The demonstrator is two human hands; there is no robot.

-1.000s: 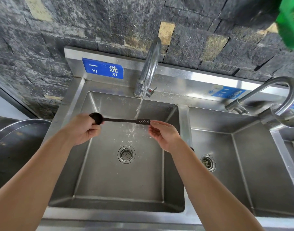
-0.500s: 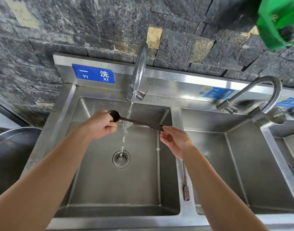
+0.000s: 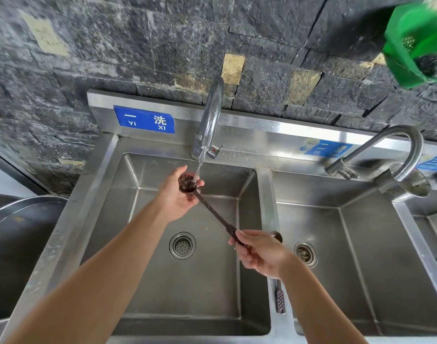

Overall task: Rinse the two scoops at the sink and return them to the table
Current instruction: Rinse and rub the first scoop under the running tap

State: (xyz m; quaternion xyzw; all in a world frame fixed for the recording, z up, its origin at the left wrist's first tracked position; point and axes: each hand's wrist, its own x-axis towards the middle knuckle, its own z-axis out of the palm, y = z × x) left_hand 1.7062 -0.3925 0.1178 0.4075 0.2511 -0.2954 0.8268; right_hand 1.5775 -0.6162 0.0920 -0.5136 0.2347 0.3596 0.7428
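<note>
A dark long-handled scoop [image 3: 212, 209] is held over the left sink basin [image 3: 128, 244]. Its round bowl sits under the running water from the left tap [image 3: 211, 120]. My left hand [image 3: 180, 194] cups the bowl end. My right hand [image 3: 259, 252] pinches the far end of its handle. A second dark scoop [image 3: 280, 299] lies along the divider between the two basins, its perforated handle end toward me and its bowl partly hidden behind my right hand.
The right basin [image 3: 349, 256] has its own curved tap [image 3: 396, 150]. A large round metal pan [image 3: 21, 232] sits left of the sink. A green object [image 3: 418, 43] hangs at the upper right against the dark stone wall.
The scoop has swung from nearly level to slanting toward me. Its bowl moved right into the stream, and my right hand drew back toward the divider.
</note>
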